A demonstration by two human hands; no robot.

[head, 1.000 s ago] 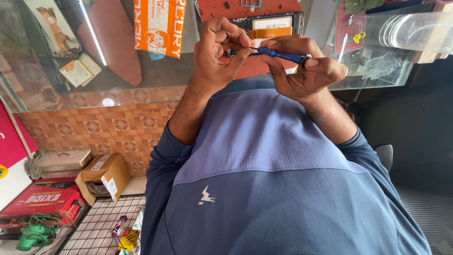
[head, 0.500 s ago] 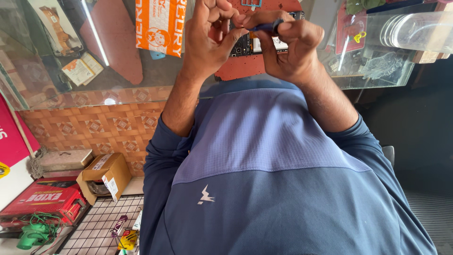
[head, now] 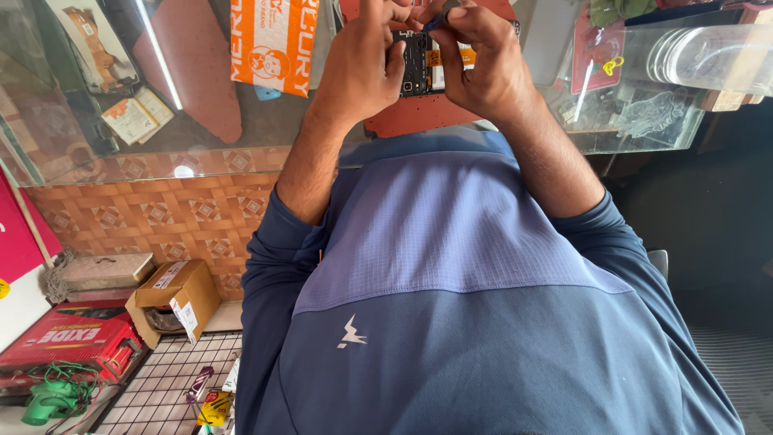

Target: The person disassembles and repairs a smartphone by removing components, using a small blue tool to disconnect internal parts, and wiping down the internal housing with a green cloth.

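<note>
An opened phone [head: 419,63], its back cover off so that the dark circuit board and an orange strip show, is held up at the top edge of the view, above the glass counter [head: 241,121] and in front of the chest. It is the landmark for everything else here.

The left hand [head: 362,68] is closed around the left side of the opened phone, fingers wrapped over its edge, apparently so that the board is kept steady and turned toward the eyes. The right hand [head: 483,68] is closed on the right side of the opened phone, and a thin blue tool [head: 435,20] is pinched between its fingertips just above the upper edge of the board; the tip seems to be aimed down at the board, though the contact point is hidden by the fingers. Both hands are pressed close together, probably so that the fine tool can be braced.

Below the opened phone, a red mat [head: 419,117] lies on the glass. To the left of the opened phone an orange printed packet [head: 274,40] rests on the counter. Far below and to the left of the opened phone, a small cardboard box [head: 173,294] and a red box [head: 68,338] sit on the floor.
</note>
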